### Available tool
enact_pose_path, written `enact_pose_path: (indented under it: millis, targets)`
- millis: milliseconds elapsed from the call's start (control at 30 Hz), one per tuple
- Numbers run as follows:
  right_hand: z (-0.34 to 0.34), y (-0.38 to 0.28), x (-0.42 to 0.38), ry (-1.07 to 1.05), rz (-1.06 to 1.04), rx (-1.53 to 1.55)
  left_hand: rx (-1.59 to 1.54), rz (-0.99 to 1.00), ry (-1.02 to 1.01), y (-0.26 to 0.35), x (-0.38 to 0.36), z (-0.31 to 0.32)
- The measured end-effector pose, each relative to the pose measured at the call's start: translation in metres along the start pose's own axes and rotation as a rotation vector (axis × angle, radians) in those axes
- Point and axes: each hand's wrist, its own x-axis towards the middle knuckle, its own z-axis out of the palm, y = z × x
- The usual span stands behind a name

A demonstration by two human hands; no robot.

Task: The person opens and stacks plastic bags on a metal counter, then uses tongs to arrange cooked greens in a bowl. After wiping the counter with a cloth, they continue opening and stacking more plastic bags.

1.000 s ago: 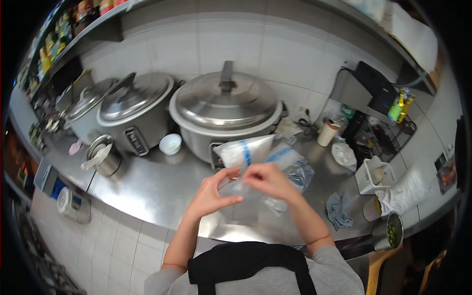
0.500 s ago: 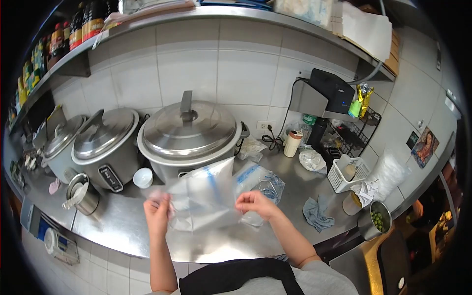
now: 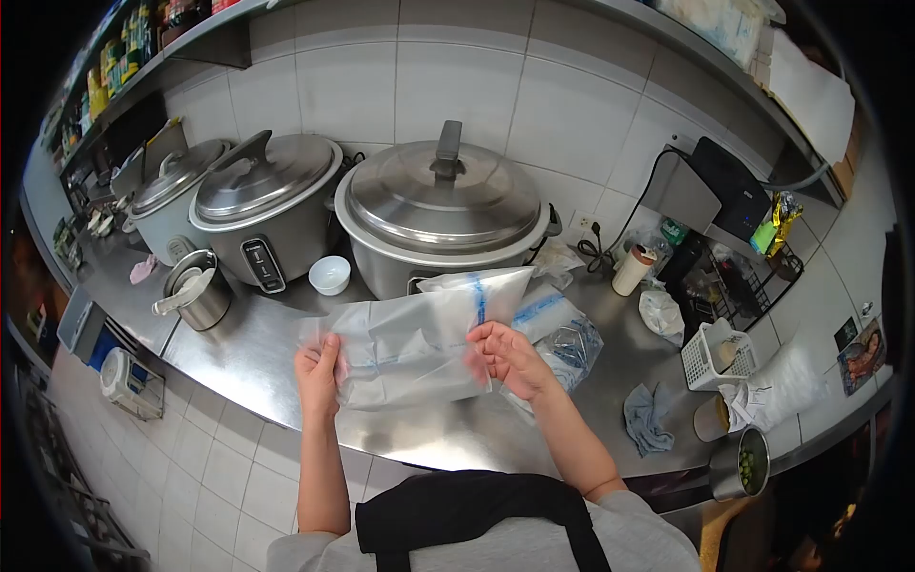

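Observation:
A clear plastic bag with blue print is spread between my two hands above the steel counter. My left hand pinches its left edge, thumb in front and fingers behind the film. At the bag's right edge, my right hand has its fingers curled on the plastic, some fingertips showing through it. Just right of that hand, another pack of clear bags with a blue stripe lies on the counter. Behind the bag stands a large rice cooker with its lid on.
Two smaller cookers and a white bowl stand to the left, near a steel pot with a utensil. On the right are a blue cloth, a white basket and a metal container of green pieces.
My view has swung left, so the scene sits further right. The bag has been lowered and stretched out wider and flatter between my hands.

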Motion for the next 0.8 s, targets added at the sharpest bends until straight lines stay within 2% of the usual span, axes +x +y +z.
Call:
enact_pose_path:
  millis: [67,133,200,267,333,433,467,500,567,600,667,733,767,800]
  targets:
    - [0.001,0.006,-0.001,-0.030,0.025,0.082,-0.005,0.002,-0.035,0.001,-0.005,-0.004]
    - [0.002,0.031,0.003,0.096,-0.130,0.051,0.088,-0.031,-0.005,0.002,-0.009,-0.007]
    - [0.006,0.047,-0.002,0.172,-0.097,0.131,0.061,-0.027,0.070,-0.008,-0.013,-0.010]
    - [-0.003,0.064,-0.007,0.035,0.024,0.237,0.048,-0.015,0.051,-0.020,-0.015,-0.017]
    - [-0.011,0.085,-0.010,0.133,0.116,0.204,0.070,-0.055,0.030,-0.033,-0.017,-0.025]
    - [-0.016,0.076,-0.024,0.179,0.040,0.054,0.097,-0.082,0.035,-0.061,-0.013,-0.035]
    - [-0.019,0.069,-0.028,0.167,-0.035,-0.025,0.139,-0.183,-0.040,-0.053,-0.013,-0.038]
    - [-0.022,0.063,-0.033,0.172,-0.043,-0.027,0.136,-0.180,-0.049,-0.039,-0.017,-0.024]
    - [-0.026,0.052,-0.039,0.245,-0.186,-0.225,0.695,0.588,0.186,-0.017,-0.033,0.016]
    - [-0.025,0.047,-0.039,0.247,-0.193,-0.230,0.609,0.597,0.093,-0.007,-0.040,0.023]
    - [-0.022,0.044,-0.042,0.200,-0.221,-0.448,0.646,0.718,-0.298,0.003,-0.049,0.040]
    - [-0.017,0.044,-0.042,0.136,-0.154,-0.467,0.711,0.714,-0.797,0.020,-0.060,0.074]
    - [-0.015,0.042,-0.042,0.073,-0.095,-0.486,0.709,0.707,-0.792,0.019,-0.061,0.084]
    - [-0.012,0.038,-0.045,0.072,-0.088,-0.489,0.771,0.797,-0.863,0.012,-0.061,0.094]
